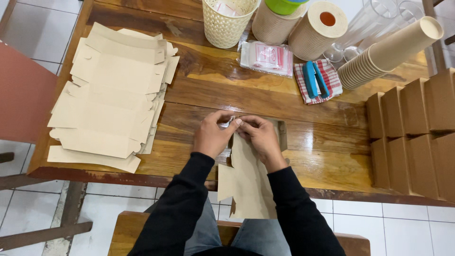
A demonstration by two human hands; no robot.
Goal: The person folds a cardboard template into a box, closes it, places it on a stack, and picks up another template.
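1. Cardboard box blank (249,182), flat and tan, lies on the near edge of the wooden table (265,102) and hangs over that edge toward the person's lap. Its long axis runs near to far, straight away from the body.
2. The far end of the blank is where both hands meet; the rest of it trails back between the two black sleeves.
3. Left hand (212,135) sits at the left of that far end, fingers curled and pinched on a small pale bit at the flap; what that bit is cannot be told.
4. Right hand (260,137) rests on the blank itself, fingers bent down onto the far flap, thumb touching the left hand's fingertips.
5. Both hands are equally close to the flap; neither is open.
6. Well apart to the left lies a stack of flat blanks (111,95); to the right stand folded boxes (412,137); far off lies a blue stapler (315,79).
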